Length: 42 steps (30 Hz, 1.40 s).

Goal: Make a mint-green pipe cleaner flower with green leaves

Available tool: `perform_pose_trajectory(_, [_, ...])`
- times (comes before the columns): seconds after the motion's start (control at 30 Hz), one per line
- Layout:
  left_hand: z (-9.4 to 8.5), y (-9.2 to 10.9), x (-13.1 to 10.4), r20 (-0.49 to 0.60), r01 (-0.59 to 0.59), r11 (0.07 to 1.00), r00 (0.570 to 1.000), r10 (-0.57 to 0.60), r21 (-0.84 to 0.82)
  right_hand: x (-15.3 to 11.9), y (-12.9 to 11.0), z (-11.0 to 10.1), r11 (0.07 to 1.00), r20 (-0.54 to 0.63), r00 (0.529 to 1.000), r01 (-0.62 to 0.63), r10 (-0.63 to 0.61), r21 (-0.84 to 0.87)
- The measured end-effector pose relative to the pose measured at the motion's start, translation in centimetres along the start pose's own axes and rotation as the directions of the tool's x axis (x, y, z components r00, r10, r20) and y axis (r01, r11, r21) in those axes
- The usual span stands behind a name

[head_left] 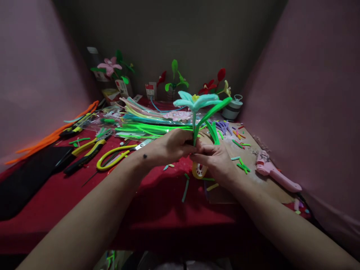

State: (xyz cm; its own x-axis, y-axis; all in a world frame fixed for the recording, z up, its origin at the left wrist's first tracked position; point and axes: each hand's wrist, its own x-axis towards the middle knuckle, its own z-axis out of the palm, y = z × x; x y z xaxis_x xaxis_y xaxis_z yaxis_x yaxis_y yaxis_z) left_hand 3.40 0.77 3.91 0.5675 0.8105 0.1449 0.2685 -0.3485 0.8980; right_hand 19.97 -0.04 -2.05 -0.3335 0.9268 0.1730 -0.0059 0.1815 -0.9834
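Pale turquoise petals around a yellow centre top the fuzzy flower, which stands upright above the middle of the red-covered counter, held by both hands. The left hand has its fingers closed on the lower stem, where a long green leaf runs alongside and bends off to the right. The right hand meets it from the other side, its fingers pinched together at the stem's lower end, near the left fingertips. Another green strip shows just behind the right hand; whether it is joined to the flower I cannot tell.

Below the hands sits a yellow roll, partly hidden. To the right, a brown board carries short coloured cuttings and a pink glue gun. Left of the hands lie yellow-handled scissors, pliers with yellow and black handles, a flat black object and long orange strips. Beyond the hands are bundles of fuzzy stems, some in clear plastic. At the back stand a pink flower, red flowers, green leaves and a pale lidded container.
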Motion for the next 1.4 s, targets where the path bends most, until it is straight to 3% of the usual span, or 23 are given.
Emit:
perform_pose_trajectory(0.1, [0.5,-0.4,0.4,-0.026,0.063,0.983,0.997,-0.068,-0.174,0.1,0.1,0.0,0.995,-0.045,0.999,-0.010,0.015,0.101])
perform_pose_trajectory(0.2, [0.9,-0.9,0.7,-0.132,0.081,0.981,0.986,-0.105,-0.178,0.1,0.0,0.1,0.982,-0.032,0.997,-0.067,0.074,0.178])
perform_pose_trajectory(0.37, [1.2,-1.4,0.9,-0.254,0.010,0.990,0.967,0.026,0.140,0.1,-0.3,0.4,0.991,-0.048,0.990,-0.132,0.132,0.012])
perform_pose_trajectory(0.47, [1.7,-1.5,1.1,-0.356,0.007,0.912,0.922,0.154,0.411,0.4,-0.3,0.7,0.985,-0.130,0.985,-0.131,0.116,-0.111])
perform_pose_trajectory(0.53, [2.1,-1.4,1.0,-0.363,0.021,0.858,0.911,0.195,0.513,0.5,-0.3,0.9,0.980,-0.145,0.986,-0.108,0.083,-0.169])
perform_pose_trajectory(0.7, [1.6,-0.7,0.6,-0.260,0.111,0.809,0.964,0.053,0.578,0.2,-0.6,0.9,0.973,-0.136,0.990,-0.072,0.043,-0.219])
perform_pose_trajectory(0.83, [-0.1,0.1,0.2,-0.028,0.066,0.883,0.998,-0.059,0.465,0.0,-0.9,0.3,0.990,-0.021,0.992,-0.127,0.126,-0.064])
perform_pose_trajectory(1.03, [-1.3,0.3,0.0,0.268,0.137,0.989,0.952,-0.145,0.048,0.2,-1.1,-0.2,0.902,0.214,0.919,-0.374,0.330,0.217])
perform_pose_trajectory(1.2, [-1.3,-0.7,-0.1,0.227,0.142,0.938,0.971,-0.070,-0.318,0.1,-1.2,0.2,0.813,0.293,0.886,-0.451,0.359,0.369])
perform_pose_trajectory(1.3, [-1.0,-1.4,-0.2,0.175,0.130,0.878,0.983,-0.054,-0.461,0.0,-1.1,0.4,0.800,0.255,0.901,-0.430,0.351,0.419])
perform_pose_trajectory(1.4, [-0.4,-1.6,-0.1,0.116,0.144,0.853,0.988,-0.099,-0.502,0.1,-0.9,0.4,0.820,0.181,0.927,-0.376,0.329,0.431])
